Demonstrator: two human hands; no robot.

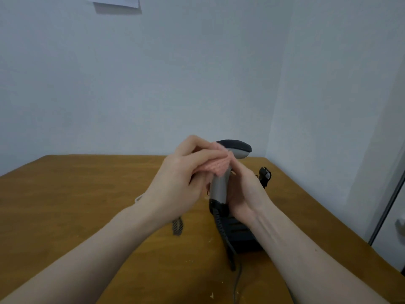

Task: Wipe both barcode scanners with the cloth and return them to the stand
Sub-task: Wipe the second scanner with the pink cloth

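Wiping is underway over the tabletop (pixel 87 194), with everything clustered around the grey scanner (pixel 219 187). It stands upright, just above the dark stand (pixel 238 233). Right hand (pixel 243 194) has its grip wrapped round the handle from the right. Left hand (pixel 182 178) pinches the pink cloth (pixel 217 167) against the scanner's neck. I'd say keep that handle steady and work the cloth up over the dark head. Can't see a second scanner.

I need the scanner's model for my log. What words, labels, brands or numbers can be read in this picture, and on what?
None can be read.
Scanner: no label shows.
Paper on the wall: looks blank, cut off by the frame's top edge.
Stand: no print shows.
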